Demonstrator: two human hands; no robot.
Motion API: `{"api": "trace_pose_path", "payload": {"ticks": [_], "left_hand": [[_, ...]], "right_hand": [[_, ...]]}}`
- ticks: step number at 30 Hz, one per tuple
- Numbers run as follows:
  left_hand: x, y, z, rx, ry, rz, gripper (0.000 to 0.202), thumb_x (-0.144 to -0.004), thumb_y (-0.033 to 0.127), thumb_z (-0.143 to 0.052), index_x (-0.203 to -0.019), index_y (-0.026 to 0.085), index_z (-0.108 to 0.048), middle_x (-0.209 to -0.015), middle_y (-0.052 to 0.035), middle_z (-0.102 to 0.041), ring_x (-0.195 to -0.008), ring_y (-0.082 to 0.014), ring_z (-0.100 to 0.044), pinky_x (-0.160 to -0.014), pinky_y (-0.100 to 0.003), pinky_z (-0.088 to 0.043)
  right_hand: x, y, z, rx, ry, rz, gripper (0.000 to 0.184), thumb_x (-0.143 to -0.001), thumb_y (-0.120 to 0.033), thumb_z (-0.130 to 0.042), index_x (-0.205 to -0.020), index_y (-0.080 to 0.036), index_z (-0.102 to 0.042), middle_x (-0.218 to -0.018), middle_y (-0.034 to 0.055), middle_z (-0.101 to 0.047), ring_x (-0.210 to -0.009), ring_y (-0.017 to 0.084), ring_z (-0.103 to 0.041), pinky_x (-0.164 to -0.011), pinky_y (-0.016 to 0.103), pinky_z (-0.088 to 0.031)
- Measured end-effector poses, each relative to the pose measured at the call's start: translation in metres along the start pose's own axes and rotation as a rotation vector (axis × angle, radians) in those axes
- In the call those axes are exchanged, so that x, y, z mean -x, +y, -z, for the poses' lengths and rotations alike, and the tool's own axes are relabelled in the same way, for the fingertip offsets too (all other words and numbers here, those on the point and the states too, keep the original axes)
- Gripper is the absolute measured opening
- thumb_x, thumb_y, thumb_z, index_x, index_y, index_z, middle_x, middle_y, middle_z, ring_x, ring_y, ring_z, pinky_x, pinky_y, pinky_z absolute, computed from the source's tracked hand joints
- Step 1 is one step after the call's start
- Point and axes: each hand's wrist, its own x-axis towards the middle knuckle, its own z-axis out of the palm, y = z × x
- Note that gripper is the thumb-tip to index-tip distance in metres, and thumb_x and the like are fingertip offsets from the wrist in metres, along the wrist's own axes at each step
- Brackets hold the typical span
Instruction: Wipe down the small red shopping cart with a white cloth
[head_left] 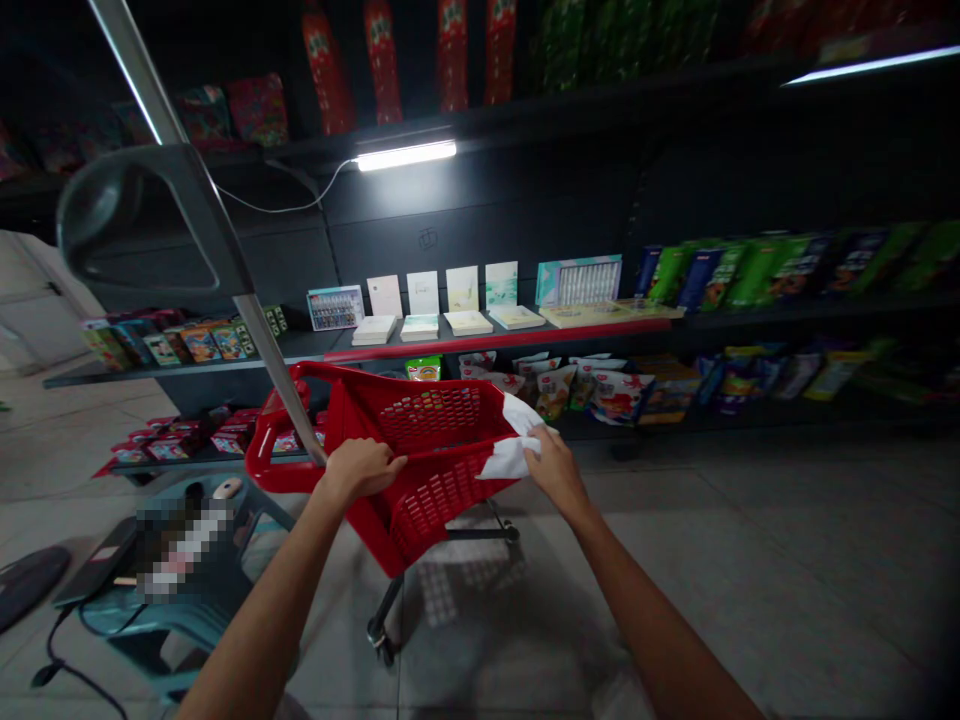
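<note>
Cloth (511,455) pinched in R hand (556,470) at red wheeled basket (442,420), L hand (360,470) gripping it; pushing could roll it away.

No text, label, brand or number can be read. The printing on the snack packets (555,392) and the boxed sets (579,281) on the shelves is too small and blurred to read. The cards (463,289) above the stacked booklets (420,327) show only faint marks, and a pixelated patch (184,548) hides one item.
</note>
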Motion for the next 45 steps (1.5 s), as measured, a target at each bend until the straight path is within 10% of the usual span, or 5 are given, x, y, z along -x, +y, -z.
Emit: {"api": "trace_pose_path", "payload": {"ticks": [8, 14, 26, 38, 45], "left_hand": [[-0.012, 0.011, 0.002, 0.020, 0.033, 0.017, 0.061, -0.102, 0.056, -0.032, -0.106, 0.018, -0.080, -0.109, -0.0207, -0.077, -0.104, -0.0342, -0.075, -0.087, -0.041, -0.057], [-0.021, 0.031, 0.001, 0.025, 0.033, 0.015, 0.057, -0.101, 0.050, -0.035, -0.112, 0.016, -0.080, -0.112, -0.0219, -0.077, -0.106, -0.0328, -0.075, -0.089, -0.040, -0.058], [-0.024, 0.042, 0.000, -0.025, 0.109, 0.016, 0.072, -0.102, 0.060, -0.025, -0.107, 0.014, -0.080, -0.106, -0.0223, -0.078, -0.101, -0.0348, -0.076, -0.087, -0.043, -0.058], [-0.019, 0.039, 0.001, -0.051, 0.119, 0.015, 0.072, -0.102, 0.060, -0.024, -0.104, 0.014, -0.080, -0.103, -0.0221, -0.078, -0.099, -0.0368, -0.075, -0.086, -0.046, -0.056], [-0.020, 0.042, -0.001, -0.062, 0.142, 0.017, 0.066, -0.103, 0.056, -0.030, -0.105, 0.014, -0.080, -0.105, -0.0219, -0.078, -0.099, -0.0334, -0.076, -0.089, -0.042, -0.056]], "right_hand": [[0.060, -0.116, -0.056, -0.466, -0.132, 0.132, 0.017, -0.089, -0.029, -0.057, -0.104, -0.021, -0.060, -0.099, 0.0077, -0.070, -0.094, 0.024, -0.068, -0.087, 0.034, -0.052], [0.100, -0.172, -0.077, -0.431, -0.220, 0.242, 0.045, -0.095, -0.027, -0.054, -0.139, -0.017, -0.053, -0.127, 0.0168, -0.066, -0.117, 0.028, -0.066, -0.099, 0.038, -0.052], [0.101, -0.131, -0.065, 0.054, -0.504, 0.413, 0.035, -0.093, -0.024, -0.061, -0.127, -0.025, -0.065, -0.124, 0.0105, -0.071, -0.105, 0.024, -0.071, -0.088, 0.031, -0.053], [-0.006, 0.005, -0.026, -0.208, 0.296, -0.238, 0.026, -0.083, -0.033, -0.063, -0.099, -0.013, -0.064, -0.119, 0.0228, -0.062, -0.115, 0.031, -0.060, -0.102, 0.041, -0.047], [0.060, -0.074, -0.086, -0.394, -0.133, -0.021, 0.020, -0.090, -0.035, -0.058, -0.097, -0.018, -0.062, -0.096, 0.0099, -0.069, -0.091, 0.023, -0.065, -0.085, 0.034, -0.052]]}}
